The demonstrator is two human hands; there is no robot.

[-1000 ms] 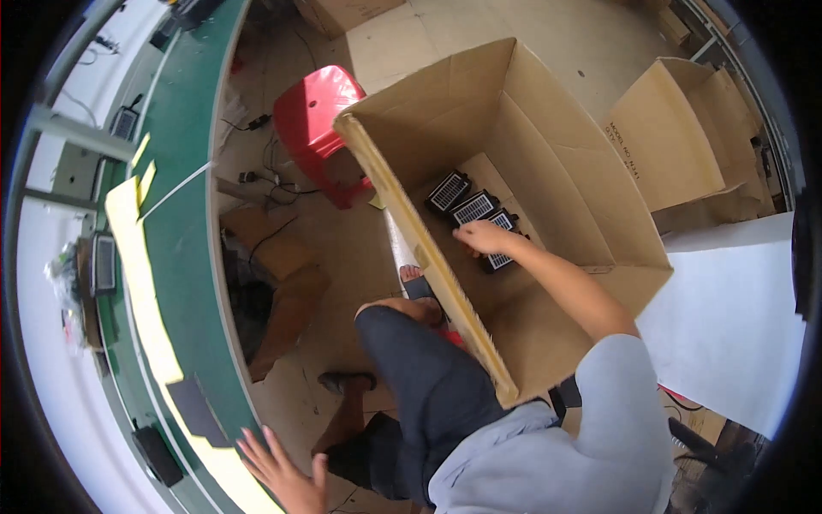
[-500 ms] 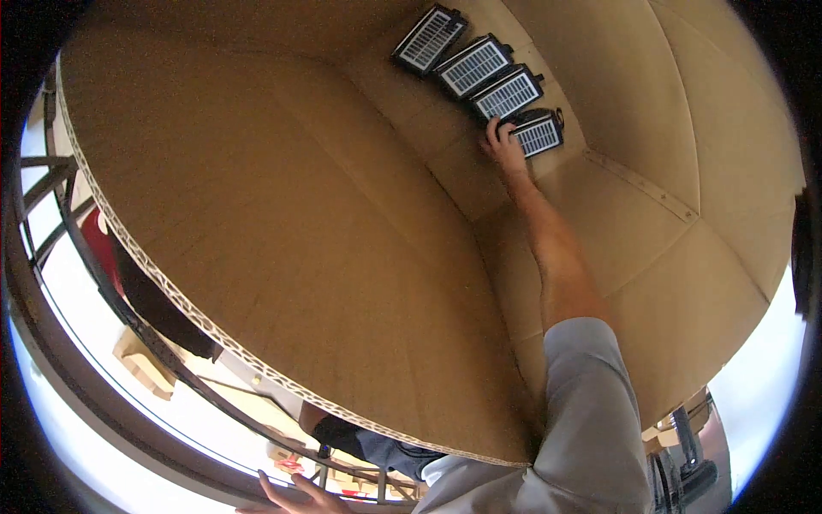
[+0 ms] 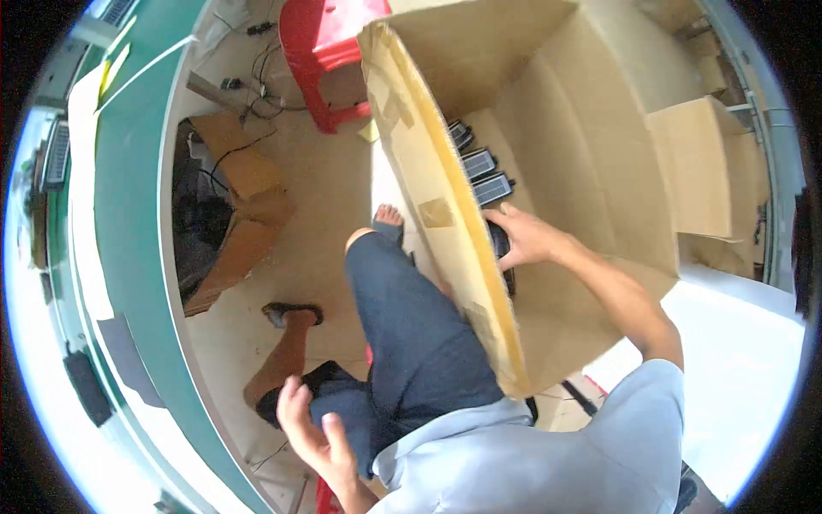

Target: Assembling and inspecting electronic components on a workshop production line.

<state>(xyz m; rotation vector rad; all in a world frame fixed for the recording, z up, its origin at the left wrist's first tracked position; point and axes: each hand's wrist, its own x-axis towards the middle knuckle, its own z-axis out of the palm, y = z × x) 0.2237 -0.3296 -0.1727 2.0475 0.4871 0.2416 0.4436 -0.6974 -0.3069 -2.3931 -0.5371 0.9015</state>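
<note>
The dark unit (image 3: 499, 240) sits in my right hand (image 3: 533, 238), just inside the box (image 3: 591, 146). My fingers lie at its upper edge and my thumb at its lower one, so I have it pinched across its width. The near wall (image 3: 411, 163) hides its far side, and I can't tell whether the dark bit below my thumb belongs to it.

That grip looks sound to me: by the edges, with the palm off the face. I'd do well to hold it level, with fingertips off any glossy surface, and clear of the wall's rim, where knuckles or a corner could scrape.

Just beyond my fingers lie three panels (image 3: 491, 188) in a slanting row, partly hidden by the wall. They sit close together, so I judge a slow, straight hand best, lest the unit knock the nearest one.

My left hand (image 3: 321, 450) is empty, fingers loosely apart, over my lap and well away from the unit. Resting it on the rim would probably steady the box.

Further out, the green bench (image 3: 128, 214) runs along my left, a red stool (image 3: 342, 34) stands beyond the wall, and another carton (image 3: 689, 171) sits to the right.
</note>
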